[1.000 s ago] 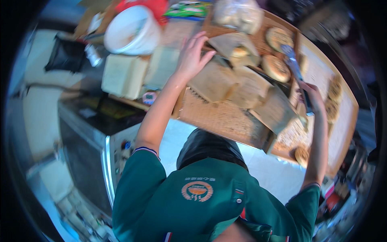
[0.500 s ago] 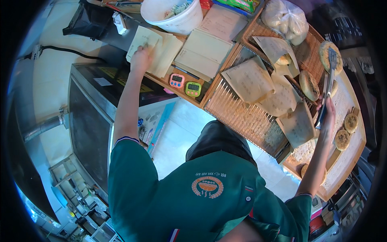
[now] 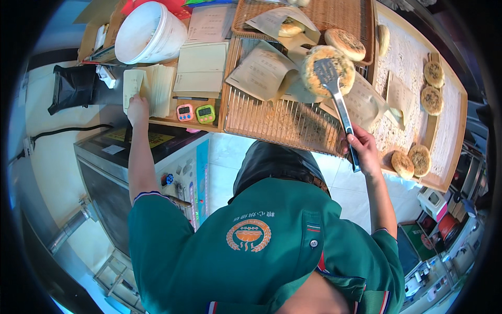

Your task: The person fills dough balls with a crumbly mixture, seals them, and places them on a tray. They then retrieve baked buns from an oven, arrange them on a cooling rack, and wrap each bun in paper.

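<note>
My right hand (image 3: 364,149) is wrapped round the handle of metal tongs (image 3: 342,112). Gripped in the tongs is a round, browned flatbread (image 3: 311,78) with dark flecks, held above the wire rack and its paper bags. At the left, my left hand (image 3: 137,111) pinches the near edge of a paper bag (image 3: 133,83) on a fanned stack of bags (image 3: 159,89). Beneath the flatbread lie a flat paper bag (image 3: 261,70) and another bag (image 3: 358,102). One more bag (image 3: 300,21) farther back has a flatbread (image 3: 291,27) showing at its mouth.
A wire rack (image 3: 282,120) lies before me, with a wicker tray (image 3: 334,13) behind it. Several flatbreads (image 3: 432,100) sit on the wooden board (image 3: 402,63) at right. Two timers (image 3: 194,112) and a white bucket (image 3: 170,34) stand at left.
The view has shifted to the right. My right hand has brought the tongs and flatbread from the right-hand side to over the rack. My left hand stays at the bag stack.
</note>
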Demonstrator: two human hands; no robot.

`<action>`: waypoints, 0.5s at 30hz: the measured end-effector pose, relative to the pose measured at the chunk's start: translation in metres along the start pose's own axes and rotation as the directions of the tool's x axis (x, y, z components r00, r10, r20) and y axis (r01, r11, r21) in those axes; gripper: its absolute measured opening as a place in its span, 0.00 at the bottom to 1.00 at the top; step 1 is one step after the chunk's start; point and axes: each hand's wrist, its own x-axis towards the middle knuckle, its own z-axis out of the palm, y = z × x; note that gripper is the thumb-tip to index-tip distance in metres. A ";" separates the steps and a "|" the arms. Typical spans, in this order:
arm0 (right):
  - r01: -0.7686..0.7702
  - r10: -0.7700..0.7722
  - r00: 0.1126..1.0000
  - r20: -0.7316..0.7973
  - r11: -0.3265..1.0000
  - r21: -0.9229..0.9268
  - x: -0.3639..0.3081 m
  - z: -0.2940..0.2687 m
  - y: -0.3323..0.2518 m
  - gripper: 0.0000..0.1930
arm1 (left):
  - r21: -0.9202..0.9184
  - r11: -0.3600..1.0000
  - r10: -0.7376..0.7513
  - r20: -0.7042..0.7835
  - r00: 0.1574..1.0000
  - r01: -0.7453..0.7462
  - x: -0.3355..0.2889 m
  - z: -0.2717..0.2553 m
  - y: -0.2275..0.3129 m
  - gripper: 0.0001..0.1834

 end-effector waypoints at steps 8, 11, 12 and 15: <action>-0.025 0.024 0.979 0.202 1.000 -0.001 -0.036 0.008 0.017 0.26 | -0.519 0.450 0.651 -0.367 0.665 -0.727 -0.161 -0.088 0.225 0.05; -0.060 0.054 0.973 0.224 0.998 0.020 -0.043 0.002 0.025 0.25 | -0.613 0.296 0.736 -0.343 0.584 -0.733 -0.189 -0.101 0.288 0.06; -0.073 0.071 0.983 0.170 0.997 0.003 -0.047 -0.001 0.028 0.25 | -0.656 0.283 0.721 -0.336 0.607 -0.699 -0.193 -0.104 0.301 0.07; -0.078 0.082 0.996 0.035 0.992 -0.100 -0.056 -0.009 0.035 0.26 | -0.747 0.283 0.679 -0.287 0.676 -0.602 -0.200 -0.108 0.317 0.07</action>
